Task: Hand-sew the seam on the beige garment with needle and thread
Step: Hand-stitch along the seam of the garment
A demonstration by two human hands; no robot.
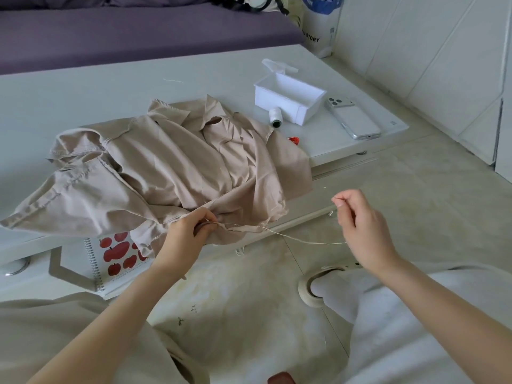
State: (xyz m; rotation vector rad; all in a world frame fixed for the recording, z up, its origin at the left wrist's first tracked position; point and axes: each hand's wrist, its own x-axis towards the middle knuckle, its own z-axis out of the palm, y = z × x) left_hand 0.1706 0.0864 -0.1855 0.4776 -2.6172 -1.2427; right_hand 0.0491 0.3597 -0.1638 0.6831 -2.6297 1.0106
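Note:
The beige garment (pixel 166 167) lies crumpled on the low white table (pixel 83 87), its near hem hanging over the front edge. My left hand (pixel 191 231) pinches the fabric at that hem, where the seam is. A pale thread (pixel 291 239) runs from there to the right, slack, up to my right hand (pixel 357 220). My right hand is raised off the table's edge, thumb and forefinger pinched together at the thread's end; the needle itself is too small to make out.
A white thread spool (pixel 275 116) lies beside an open white plastic box (pixel 289 98). A phone (pixel 353 117) lies at the table's right end. A small red object (pixel 294 139) peeks from under the garment. A spiral notebook with apples (pixel 116 259) sits on the lower shelf.

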